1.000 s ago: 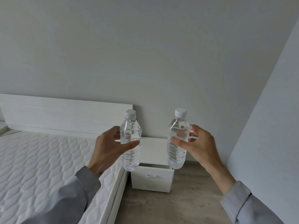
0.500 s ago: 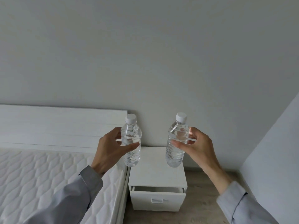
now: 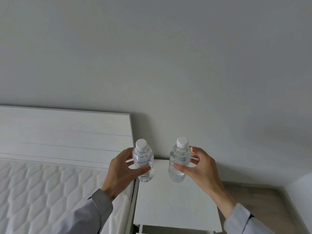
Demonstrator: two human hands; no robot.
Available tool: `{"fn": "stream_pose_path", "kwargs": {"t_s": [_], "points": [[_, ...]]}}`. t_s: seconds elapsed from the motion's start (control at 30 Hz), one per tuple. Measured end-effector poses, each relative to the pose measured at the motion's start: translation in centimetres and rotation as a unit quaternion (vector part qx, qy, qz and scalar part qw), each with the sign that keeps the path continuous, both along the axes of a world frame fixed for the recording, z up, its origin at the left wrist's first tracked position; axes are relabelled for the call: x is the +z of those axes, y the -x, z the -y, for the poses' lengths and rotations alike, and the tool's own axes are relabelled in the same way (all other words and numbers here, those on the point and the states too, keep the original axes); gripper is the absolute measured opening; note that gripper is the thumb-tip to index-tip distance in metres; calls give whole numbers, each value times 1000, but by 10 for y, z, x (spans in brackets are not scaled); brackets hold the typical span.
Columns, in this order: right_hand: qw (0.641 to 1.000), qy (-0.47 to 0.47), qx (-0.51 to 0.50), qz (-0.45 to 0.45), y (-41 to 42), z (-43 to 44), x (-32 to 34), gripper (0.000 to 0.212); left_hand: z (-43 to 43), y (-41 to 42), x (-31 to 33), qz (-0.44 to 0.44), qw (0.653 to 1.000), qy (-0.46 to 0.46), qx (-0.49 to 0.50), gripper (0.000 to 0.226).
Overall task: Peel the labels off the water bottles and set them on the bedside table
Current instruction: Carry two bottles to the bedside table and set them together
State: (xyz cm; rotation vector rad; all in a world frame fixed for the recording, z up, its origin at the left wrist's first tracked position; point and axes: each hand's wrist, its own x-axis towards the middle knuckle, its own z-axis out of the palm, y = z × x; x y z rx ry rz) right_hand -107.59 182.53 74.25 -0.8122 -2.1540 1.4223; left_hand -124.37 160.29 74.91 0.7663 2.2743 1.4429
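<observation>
Two clear water bottles with white caps and no labels are held upright over the white bedside table (image 3: 175,205). My left hand (image 3: 120,171) grips the left bottle (image 3: 143,163) around its middle, above the table's left rear part. My right hand (image 3: 199,168) grips the right bottle (image 3: 179,162) the same way, a little to the right. The bottle bottoms sit low over the tabletop; I cannot tell whether they touch it.
A bed with a white quilted mattress (image 3: 42,191) and a white headboard (image 3: 64,134) lies left of the table. A grey wall (image 3: 168,65) stands behind. Wooden floor (image 3: 256,201) shows at the right, bounded by another wall (image 3: 302,196).
Both hands have carried the bottles forward and down, from above the floor and drawer front to over the tabletop. The view has closed in on the table.
</observation>
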Motion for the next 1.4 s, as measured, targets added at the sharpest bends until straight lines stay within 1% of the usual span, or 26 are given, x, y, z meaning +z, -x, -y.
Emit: {"fn": "stream_pose_path", "kwargs": {"t_s": [0.17, 0.33, 0.43, 0.53, 0.73, 0.83, 0.97, 1.1, 1.27, 1.4], "points": [[999, 31, -3, 35, 64, -35, -130, 64, -43, 68, -133, 22, 999, 24, -27, 53], [997, 54, 4, 63, 106, -66, -251, 68, -78, 115, -255, 22, 998, 34, -43, 58], [996, 58, 8, 68, 122, -82, -306, 72, -96, 136, -311, 24, 997, 46, -54, 58], [997, 56, 13, 61, 136, -94, -343, 71, -110, 152, -350, 18, 996, 54, -63, 58], [998, 46, 28, 44, 153, -107, -377, 68, -127, 164, -384, -10, 996, 50, -76, 60], [998, 40, 34, 46, 158, -111, -386, 64, -135, 165, -395, -20, 995, 45, -83, 65], [997, 41, 44, 45, 160, -117, -397, 67, -141, 166, -405, -31, 995, 39, -88, 63], [997, 41, 52, 39, 162, -122, -401, 69, -144, 166, -412, -33, 995, 41, -85, 65], [996, 37, 80, 24, 163, -126, -404, 65, -148, 168, -417, -30, 995, 38, -92, 69], [995, 28, 96, 11, 166, -127, -403, 67, -150, 169, -417, -30, 994, 34, -98, 65]]}}
